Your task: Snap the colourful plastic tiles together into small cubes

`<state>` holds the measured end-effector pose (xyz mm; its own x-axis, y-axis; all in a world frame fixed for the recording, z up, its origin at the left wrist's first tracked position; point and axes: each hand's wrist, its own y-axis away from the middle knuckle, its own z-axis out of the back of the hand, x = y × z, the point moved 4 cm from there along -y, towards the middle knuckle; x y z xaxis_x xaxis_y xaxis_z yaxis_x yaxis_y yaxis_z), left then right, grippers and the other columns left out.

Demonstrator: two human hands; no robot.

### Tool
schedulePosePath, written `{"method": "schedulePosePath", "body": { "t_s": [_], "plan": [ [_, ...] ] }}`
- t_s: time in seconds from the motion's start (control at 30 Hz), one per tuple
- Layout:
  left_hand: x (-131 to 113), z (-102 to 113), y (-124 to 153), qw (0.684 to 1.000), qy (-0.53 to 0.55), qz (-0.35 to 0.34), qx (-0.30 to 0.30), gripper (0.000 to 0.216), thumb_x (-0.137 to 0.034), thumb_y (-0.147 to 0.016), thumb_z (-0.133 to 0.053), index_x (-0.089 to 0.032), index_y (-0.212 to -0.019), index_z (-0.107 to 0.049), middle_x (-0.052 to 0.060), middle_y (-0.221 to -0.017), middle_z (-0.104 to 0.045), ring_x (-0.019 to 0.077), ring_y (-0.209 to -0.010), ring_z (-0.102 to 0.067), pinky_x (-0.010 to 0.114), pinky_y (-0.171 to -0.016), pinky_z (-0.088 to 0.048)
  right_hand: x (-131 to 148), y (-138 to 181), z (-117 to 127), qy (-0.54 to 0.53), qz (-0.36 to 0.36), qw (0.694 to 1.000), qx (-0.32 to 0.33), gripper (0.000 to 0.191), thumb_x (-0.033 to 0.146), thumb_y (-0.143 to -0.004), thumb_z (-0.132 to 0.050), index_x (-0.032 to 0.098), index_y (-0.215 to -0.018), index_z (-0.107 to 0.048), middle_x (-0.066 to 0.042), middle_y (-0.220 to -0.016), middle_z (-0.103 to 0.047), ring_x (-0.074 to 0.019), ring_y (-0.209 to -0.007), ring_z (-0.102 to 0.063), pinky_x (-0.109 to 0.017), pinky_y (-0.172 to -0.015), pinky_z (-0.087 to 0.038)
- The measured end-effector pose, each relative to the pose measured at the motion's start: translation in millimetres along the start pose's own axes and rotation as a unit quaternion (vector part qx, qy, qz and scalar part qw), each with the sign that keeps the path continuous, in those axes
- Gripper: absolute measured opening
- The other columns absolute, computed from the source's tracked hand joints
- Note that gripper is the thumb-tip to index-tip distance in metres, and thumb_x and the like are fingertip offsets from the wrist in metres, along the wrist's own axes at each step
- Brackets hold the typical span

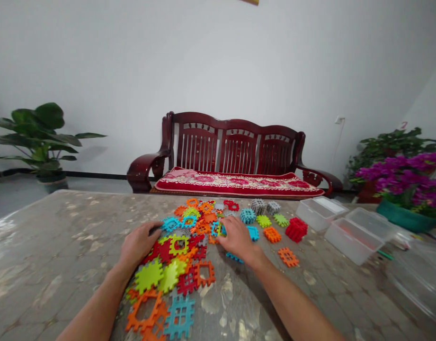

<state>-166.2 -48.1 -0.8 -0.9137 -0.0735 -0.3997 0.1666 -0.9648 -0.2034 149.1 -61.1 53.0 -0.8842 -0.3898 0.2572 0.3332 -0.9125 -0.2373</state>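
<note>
A loose pile of flat, notched plastic building tiles in several colours lies on the table. My left hand [141, 244] rests at the pile's left edge, fingers a little apart, close to a blue tile [170, 224] and a red tile [164, 250]. On the pile's right side, my right hand [237, 237] has its thumb and fingers around a blue tile [215, 229], partly covered by the fingertips. Nearer to me lie a lime-green tile [148, 276], an orange frame tile [145, 310] and a blue lattice tile [180, 316].
Sorted stacks stand to the right: blue [248, 216], grey [258, 206], orange [272, 234] and red [296, 229]. Beyond them are clear plastic boxes [358, 239] and a pot of purple flowers [405, 215]. A wooden bench [239, 147] stands behind the table [72, 237].
</note>
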Motion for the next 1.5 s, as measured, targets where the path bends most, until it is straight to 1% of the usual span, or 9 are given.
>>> {"method": "schedulePosePath", "body": {
  "t_s": [0.1,0.23,0.33,0.43,0.8,0.93,1.17,1.37,1.5],
  "plan": [
    [0,0,0,1.0,-0.005,0.003,0.006,0.04,-0.038,-0.09,-0.046,-0.03,-0.12,-0.072,0.002,-0.124,-0.074,0.0258,-0.111,-0.069,0.033,-0.093,-0.051,-33,4,23,-0.064,-0.011,0.997,-0.05,0.046,0.025,-0.079,-0.069,0.018,-0.124,-0.064,-0.009,-0.123,-0.068,-0.0248,-0.115,-0.06,-0.036,-0.103,-0.043],
    [-1,1,1,1.0,-0.002,0.01,0.003,0.039,-0.039,-0.09,-0.048,-0.03,-0.118,-0.073,0.002,-0.123,-0.075,0.0261,-0.11,-0.069,0.034,-0.091,-0.052,-108,6,57,-0.046,-0.079,0.992,-0.084,0.052,0.019,-0.073,-0.071,0.018,-0.124,-0.065,-0.01,-0.126,-0.068,-0.0266,-0.116,-0.061,-0.039,-0.105,-0.043],
    [-2,2,1,1.0,0.001,0.007,0.004,0.039,-0.038,-0.09,-0.047,-0.029,-0.119,-0.073,0.004,-0.124,-0.074,0.0276,-0.11,-0.069,0.036,-0.092,-0.052,-155,7,67,0.018,-0.113,0.992,-0.052,0.055,0.012,-0.07,-0.067,0.017,-0.125,-0.066,-0.011,-0.125,-0.069,-0.0286,-0.119,-0.06,-0.039,-0.105,-0.042],
    [-1,1,0,1.0,0.003,0.008,0.003,0.039,-0.038,-0.09,-0.048,-0.029,-0.118,-0.073,0.004,-0.124,-0.074,0.028,-0.11,-0.069,0.037,-0.093,-0.052,-178,7,61,0.071,-0.122,0.99,-0.008,0.056,0.009,-0.069,-0.065,0.017,-0.125,-0.067,-0.011,-0.127,-0.068,-0.0279,-0.121,-0.059,-0.037,-0.106,-0.041],
    [3,-2,-2,1.0,0.009,0.01,0.003,0.04,-0.038,-0.089,-0.049,-0.028,-0.119,-0.073,0.004,-0.125,-0.074,0.0288,-0.111,-0.069,0.038,-0.094,-0.052,-188,2,36,0.054,-0.094,0.994,0.005,0.062,0.004,-0.068,-0.06,0.016,-0.129,-0.065,-0.011,-0.134,-0.065,-0.0235,-0.127,-0.057,-0.032,-0.11,-0.038],
    [1,-1,-1,1.0,0.009,0.007,0.006,0.04,-0.037,-0.09,-0.048,-0.028,-0.119,-0.073,0.005,-0.124,-0.074,0.029,-0.11,-0.069,0.039,-0.094,-0.052,-191,5,36,0.048,-0.131,0.99,-0.019,0.059,0.003,-0.07,-0.054,0.018,-0.125,-0.067,-0.01,-0.13,-0.068,-0.0231,-0.125,-0.059,-0.033,-0.109,-0.039],
    [0,-1,0,1.0,0.01,0.003,-0.001,0.039,-0.036,-0.089,-0.049,-0.027,-0.119,-0.072,0.004,-0.125,-0.074,0.027,-0.112,-0.068,0.037,-0.097,-0.05,-178,9,28,0.103,-0.215,0.971,-0.012,0.055,0.029,-0.082,-0.063,0.017,-0.135,-0.057,-0.017,-0.128,-0.067,-0.0308,-0.12,-0.061,-0.041,-0.1,-0.046],
    [-4,2,3,1.0,0.003,0.0,-0.002,0.036,-0.032,-0.089,-0.05,-0.03,-0.118,-0.072,0.0,-0.126,-0.074,0.0231,-0.114,-0.067,0.032,-0.099,-0.048,-170,10,30,0.12,-0.231,0.965,0.012,0.048,0.027,-0.086,-0.061,0.014,-0.132,-0.06,-0.021,-0.127,-0.066,-0.0335,-0.119,-0.062,-0.042,-0.096,-0.047],
    [-8,6,5,1.0,0.001,0.003,-0.002,0.036,-0.032,-0.09,-0.049,-0.029,-0.118,-0.072,0.001,-0.127,-0.073,0.0239,-0.115,-0.066,0.033,-0.099,-0.048,-146,12,42,0.115,-0.196,0.972,-0.057,0.044,0.022,-0.087,-0.058,0.018,-0.131,-0.063,-0.017,-0.132,-0.064,-0.0324,-0.121,-0.06,-0.042,-0.101,-0.045]
  ]
}}
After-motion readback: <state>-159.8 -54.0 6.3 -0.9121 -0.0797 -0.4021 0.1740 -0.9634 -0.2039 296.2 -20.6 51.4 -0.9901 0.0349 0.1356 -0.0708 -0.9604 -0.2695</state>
